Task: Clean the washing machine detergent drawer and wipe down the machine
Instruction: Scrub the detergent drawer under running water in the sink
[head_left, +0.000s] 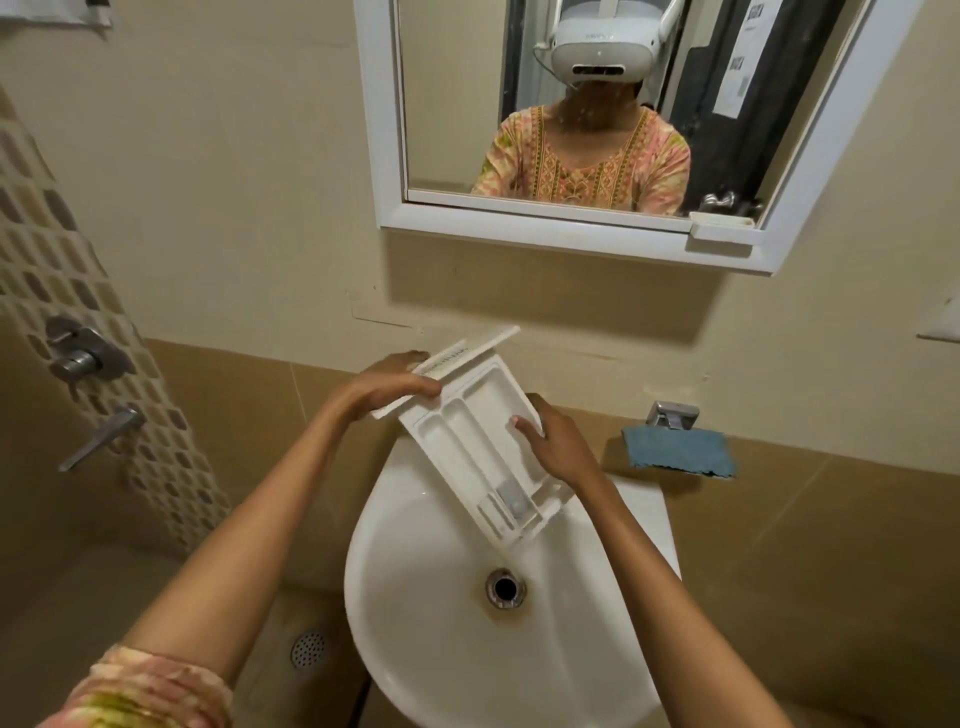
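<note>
Head view: white plastic detergent drawer (478, 447) is held over the white ceramic wash basin (415, 597), tilted, with its front panel high at the basin's back edge and its rear end low, just above the round metal drain (505, 587). Left hand (395, 389) is wrapped round the front panel. Right hand (558, 447) grasps the drawer's right wall, thumb inside a compartment. No water visible. Suggest keeping the tilt so runoff drops into the bowl, two-handed grip, and flushing the small rear compartments, where residue likely collects. Clearances: front panel sits near the wall behind the basin, so swing it with care. Chrome tap (672, 414) and blue fabric cloth (675, 452) sit on the ledge right of the basin, well apart from the drawer. Open room left of the basin.
</note>
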